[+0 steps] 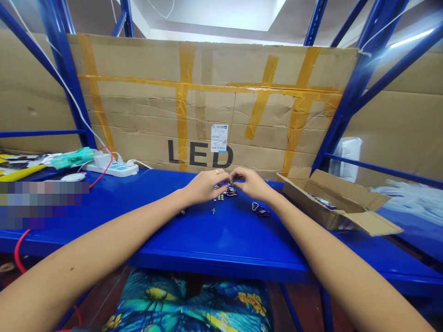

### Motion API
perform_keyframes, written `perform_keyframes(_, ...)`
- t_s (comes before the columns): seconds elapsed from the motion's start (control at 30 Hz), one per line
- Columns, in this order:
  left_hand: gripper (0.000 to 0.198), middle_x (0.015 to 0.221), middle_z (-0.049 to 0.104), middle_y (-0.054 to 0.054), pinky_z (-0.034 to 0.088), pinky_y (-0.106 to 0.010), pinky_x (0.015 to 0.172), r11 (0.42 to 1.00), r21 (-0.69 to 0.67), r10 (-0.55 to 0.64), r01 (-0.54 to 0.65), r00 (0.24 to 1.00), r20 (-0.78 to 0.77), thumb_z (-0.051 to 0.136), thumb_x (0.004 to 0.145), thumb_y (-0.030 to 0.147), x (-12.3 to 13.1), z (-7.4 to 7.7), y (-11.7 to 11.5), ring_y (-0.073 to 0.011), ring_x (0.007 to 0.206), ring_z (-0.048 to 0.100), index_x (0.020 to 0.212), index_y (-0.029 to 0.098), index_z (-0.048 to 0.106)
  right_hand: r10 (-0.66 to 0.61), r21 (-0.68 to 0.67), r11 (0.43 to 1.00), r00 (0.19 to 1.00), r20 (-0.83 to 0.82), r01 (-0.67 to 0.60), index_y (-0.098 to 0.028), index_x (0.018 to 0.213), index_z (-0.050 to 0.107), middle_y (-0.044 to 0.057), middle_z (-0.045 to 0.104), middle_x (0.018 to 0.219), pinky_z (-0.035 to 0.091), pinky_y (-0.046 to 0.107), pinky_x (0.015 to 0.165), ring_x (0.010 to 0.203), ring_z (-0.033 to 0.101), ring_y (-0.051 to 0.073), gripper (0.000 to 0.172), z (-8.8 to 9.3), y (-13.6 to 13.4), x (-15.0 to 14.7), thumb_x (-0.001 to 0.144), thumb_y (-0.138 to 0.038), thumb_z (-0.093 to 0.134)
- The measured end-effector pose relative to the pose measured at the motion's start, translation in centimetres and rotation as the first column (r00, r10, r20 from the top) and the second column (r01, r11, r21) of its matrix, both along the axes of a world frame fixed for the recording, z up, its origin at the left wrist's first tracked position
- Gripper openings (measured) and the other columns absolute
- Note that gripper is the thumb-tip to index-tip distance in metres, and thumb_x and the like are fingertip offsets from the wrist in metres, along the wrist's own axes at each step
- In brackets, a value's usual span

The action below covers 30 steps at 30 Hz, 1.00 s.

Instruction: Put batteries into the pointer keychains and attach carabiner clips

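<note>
My left hand (207, 185), with a ring on one finger, and my right hand (252, 183) meet over the middle of the blue table (221, 235). Their fingers are pinched close together around something small that I cannot make out. Just beneath them lies a cluster of colourful metal carabiners (231, 191). Several small silver pieces (220, 197) lie beside the cluster, and another silver piece (213, 211) sits nearer the front. To the right, below my right hand, are a silver carabiner (255, 206) and a dark red one (265, 212).
An open cardboard box (335, 203) with metal items inside stands at the right. At the left are a white power strip (119, 168), cables and a green plastic bag (74, 157). A large cardboard panel (148, 115) stands behind, between blue posts.
</note>
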<state>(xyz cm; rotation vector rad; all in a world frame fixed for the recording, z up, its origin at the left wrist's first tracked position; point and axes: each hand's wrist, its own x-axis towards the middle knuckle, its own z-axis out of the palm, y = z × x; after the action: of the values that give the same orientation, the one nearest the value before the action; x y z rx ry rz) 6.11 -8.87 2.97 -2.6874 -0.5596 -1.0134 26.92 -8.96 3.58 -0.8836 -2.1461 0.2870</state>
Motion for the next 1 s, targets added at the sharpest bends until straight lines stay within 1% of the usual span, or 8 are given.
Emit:
perform_keyframes(0.1,0.016,0.099,0.067,-0.005,0.047,-0.026,0.070,0.998,0.053,0.026,-0.025,0.999,-0.020,0.053,0.091,0.021,-0.09,-0.07,0.07,-0.0143,0.083,0.063,0.104,0.019,0.063,-0.003,-0.005,1.000,1.000,-0.015,0.003,-0.018,0.082,0.064,0.005,0.068,0.087,0.049,0.035,0.083,0.086,0.063,0.019,0.016,0.08,0.05,0.11,0.071,-0.008,0.057)
perform_keyframes(0.2,0.015,0.099,0.068,-0.005,0.047,-0.026,0.070,0.996,0.077,0.039,-0.038,0.999,-0.016,0.053,0.092,0.021,-0.08,-0.11,0.10,-0.0145,0.084,0.063,0.103,0.019,0.063,-0.003,0.006,1.000,1.000,-0.017,0.003,-0.017,0.083,0.064,0.005,0.068,0.087,0.049,0.036,0.083,0.086,0.063,0.019,0.016,0.17,0.04,0.20,0.072,-0.008,0.056)
perform_keyframes(0.27,0.013,0.097,0.068,-0.005,0.047,-0.026,0.069,0.997,0.072,0.040,-0.040,0.999,0.002,0.053,0.092,0.022,-0.02,-0.12,0.10,-0.0143,0.083,0.063,0.100,0.018,0.063,-0.006,0.037,0.999,1.000,-0.018,0.007,-0.017,0.083,0.064,0.005,0.068,0.088,0.049,0.036,0.084,0.086,0.063,0.019,0.016,0.24,-0.03,0.20,0.072,-0.008,0.056)
perform_keyframes(0.4,0.010,0.090,0.069,-0.004,0.045,-0.025,0.065,0.999,0.030,0.043,-0.045,0.997,0.058,0.054,0.092,0.025,0.15,-0.12,0.09,-0.0129,0.074,0.062,0.095,0.017,0.060,0.006,0.143,0.990,1.000,-0.001,-0.006,-0.018,0.082,0.066,0.005,0.067,0.088,0.048,0.035,0.083,0.087,0.062,0.019,0.017,0.40,-0.38,-0.04,0.073,-0.007,0.056)
perform_keyframes(0.5,0.009,0.087,0.069,-0.003,0.045,-0.025,0.064,0.999,-0.004,0.038,-0.037,0.996,0.077,0.057,0.091,0.025,0.26,-0.15,0.06,-0.0126,0.072,0.061,0.094,0.017,0.059,0.015,0.177,0.984,1.000,0.021,-0.019,-0.019,0.082,0.066,0.005,0.067,0.088,0.047,0.035,0.082,0.087,0.062,0.019,0.020,0.50,-0.62,-0.26,0.073,-0.006,0.054)
perform_keyframes(0.67,0.008,0.089,0.069,-0.003,0.046,-0.026,0.066,1.000,-0.015,0.016,-0.015,0.997,0.072,0.055,0.091,0.023,0.31,-0.26,0.06,-0.0134,0.075,0.062,0.095,0.017,0.059,0.011,0.186,0.982,0.999,0.039,-0.018,-0.019,0.083,0.066,0.005,0.067,0.087,0.047,0.035,0.081,0.085,0.060,0.019,0.019,0.50,-0.66,-0.30,0.074,-0.007,0.054)
perform_keyframes(0.83,0.010,0.091,0.068,-0.005,0.047,-0.026,0.070,0.999,0.039,-0.014,0.011,0.998,0.068,0.053,0.093,0.023,0.26,-0.44,0.36,-0.0142,0.081,0.063,0.097,0.017,0.060,-0.001,0.178,0.984,0.999,0.032,-0.004,-0.019,0.082,0.065,0.004,0.067,0.087,0.047,0.034,0.081,0.085,0.061,0.018,0.018,0.48,-0.56,-0.22,0.074,-0.007,0.054)
perform_keyframes(1.0,0.014,0.092,0.067,-0.006,0.049,-0.028,0.072,0.996,0.086,-0.028,0.020,0.995,0.095,0.050,0.095,0.023,0.25,-0.65,0.75,-0.0149,0.083,0.063,0.099,0.017,0.062,0.000,0.114,0.994,1.000,-0.011,0.002,-0.018,0.082,0.064,0.004,0.067,0.087,0.048,0.035,0.082,0.085,0.061,0.018,0.015,0.45,-0.51,-0.27,0.074,-0.009,0.055)
